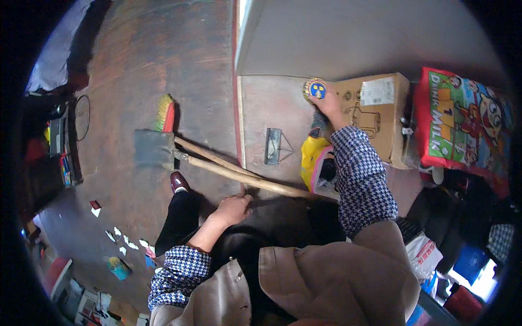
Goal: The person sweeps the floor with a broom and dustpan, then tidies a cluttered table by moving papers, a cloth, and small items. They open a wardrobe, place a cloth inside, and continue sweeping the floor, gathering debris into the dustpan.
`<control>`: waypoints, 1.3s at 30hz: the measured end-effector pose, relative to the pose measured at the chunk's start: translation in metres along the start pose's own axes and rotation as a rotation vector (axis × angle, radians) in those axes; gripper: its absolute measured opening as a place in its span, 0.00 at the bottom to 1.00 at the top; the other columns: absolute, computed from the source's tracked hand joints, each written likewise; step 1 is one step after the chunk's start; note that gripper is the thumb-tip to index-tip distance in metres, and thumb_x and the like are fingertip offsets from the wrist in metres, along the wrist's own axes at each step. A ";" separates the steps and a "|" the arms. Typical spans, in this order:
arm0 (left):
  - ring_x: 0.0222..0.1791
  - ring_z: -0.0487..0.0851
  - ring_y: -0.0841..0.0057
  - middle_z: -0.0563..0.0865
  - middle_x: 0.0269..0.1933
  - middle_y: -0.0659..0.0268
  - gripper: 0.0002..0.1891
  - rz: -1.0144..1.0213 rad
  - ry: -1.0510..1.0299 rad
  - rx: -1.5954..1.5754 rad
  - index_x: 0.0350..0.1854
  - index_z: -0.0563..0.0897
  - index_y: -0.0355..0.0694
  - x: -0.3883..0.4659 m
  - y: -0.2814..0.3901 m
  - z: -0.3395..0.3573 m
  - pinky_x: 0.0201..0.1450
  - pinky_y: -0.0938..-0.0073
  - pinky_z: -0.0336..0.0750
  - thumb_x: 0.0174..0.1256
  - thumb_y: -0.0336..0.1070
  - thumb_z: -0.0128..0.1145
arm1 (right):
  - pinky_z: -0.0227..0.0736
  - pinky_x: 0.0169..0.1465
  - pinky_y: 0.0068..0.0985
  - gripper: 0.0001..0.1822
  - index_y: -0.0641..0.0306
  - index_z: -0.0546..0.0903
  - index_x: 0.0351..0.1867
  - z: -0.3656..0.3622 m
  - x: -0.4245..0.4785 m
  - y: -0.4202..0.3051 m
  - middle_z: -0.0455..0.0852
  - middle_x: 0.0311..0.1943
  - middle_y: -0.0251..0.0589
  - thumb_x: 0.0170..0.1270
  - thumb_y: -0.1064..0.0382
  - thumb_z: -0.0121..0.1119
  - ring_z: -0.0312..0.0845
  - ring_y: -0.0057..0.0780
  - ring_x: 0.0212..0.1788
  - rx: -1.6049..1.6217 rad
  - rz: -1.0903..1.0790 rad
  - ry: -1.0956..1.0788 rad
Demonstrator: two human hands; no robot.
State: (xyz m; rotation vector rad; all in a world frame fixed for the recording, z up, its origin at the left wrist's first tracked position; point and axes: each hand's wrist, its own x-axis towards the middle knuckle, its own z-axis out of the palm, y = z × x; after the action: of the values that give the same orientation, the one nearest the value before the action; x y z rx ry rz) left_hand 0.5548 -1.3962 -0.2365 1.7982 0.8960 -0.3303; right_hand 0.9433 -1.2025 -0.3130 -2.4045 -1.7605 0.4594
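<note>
My right hand [328, 104] is closed around a round tin [316, 89] with a blue and yellow emblem, beside a cardboard box [377, 110]. My left hand [233, 210] holds nothing that shows; its fingers are loosely curled near the wooden handle [253, 181] of a flat metal shovel [153, 148]. A red brush head with yellow bristles [165, 114] lies by the shovel blade, and a second wooden stick [208, 155] runs beside the handle. Below the tin are a dark shoe or tool-like item [319, 122], not clear, and a yellow bag [312, 157] with a pink edge.
A small metal dustpan-like piece [273, 146] lies on the floor. A red printed snack bag [461, 122] stands right of the box. Paper scraps [130, 243] and a teal cup [118, 269] are at lower left. A dark red shoe [178, 181] shows near the shovel.
</note>
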 end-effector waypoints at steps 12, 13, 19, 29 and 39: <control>0.48 0.75 0.55 0.77 0.46 0.51 0.20 -0.077 0.050 0.038 0.51 0.71 0.40 -0.012 0.002 0.000 0.51 0.60 0.69 0.56 0.39 0.53 | 0.61 0.57 0.45 0.56 0.47 0.53 0.65 0.029 0.010 -0.030 0.59 0.58 0.55 0.32 0.41 0.71 0.57 0.52 0.60 -0.320 -0.001 -0.285; 0.48 0.75 0.55 0.77 0.46 0.50 0.20 -0.059 0.091 0.021 0.51 0.71 0.40 -0.010 0.003 0.000 0.51 0.60 0.69 0.56 0.39 0.52 | 0.61 0.57 0.45 0.57 0.47 0.52 0.66 0.035 0.006 -0.027 0.59 0.58 0.56 0.31 0.42 0.71 0.58 0.53 0.60 -0.268 0.009 -0.261; 0.45 0.76 0.54 0.78 0.44 0.52 0.20 -0.079 0.186 0.002 0.51 0.71 0.40 -0.006 0.011 -0.013 0.48 0.59 0.70 0.56 0.39 0.53 | 0.61 0.58 0.41 0.59 0.52 0.47 0.67 0.041 -0.023 -0.037 0.58 0.58 0.58 0.33 0.47 0.72 0.60 0.55 0.58 -0.120 -0.005 -0.253; 0.59 0.66 0.67 0.63 0.60 0.61 0.44 0.211 0.346 -1.710 0.68 0.45 0.55 -0.006 0.023 -0.068 0.56 0.65 0.68 0.53 0.51 0.60 | 0.54 0.63 0.29 0.55 0.62 0.50 0.66 -0.090 -0.139 -0.189 0.60 0.59 0.51 0.34 0.57 0.72 0.56 0.42 0.62 0.614 -0.683 -0.625; 0.56 0.70 0.68 0.65 0.58 0.62 0.42 0.567 0.263 -1.984 0.66 0.50 0.55 -0.021 0.014 -0.072 0.55 0.67 0.72 0.52 0.35 0.63 | 0.59 0.59 0.30 0.49 0.58 0.57 0.63 -0.080 -0.184 -0.235 0.63 0.56 0.48 0.35 0.57 0.71 0.62 0.41 0.58 0.720 -0.781 -0.817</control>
State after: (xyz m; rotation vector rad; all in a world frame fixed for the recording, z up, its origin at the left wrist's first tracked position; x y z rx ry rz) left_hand 0.5373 -1.3429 -0.1846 0.1074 0.3830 0.9262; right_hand 0.7046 -1.2968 -0.1417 -0.9613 -2.0630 1.7015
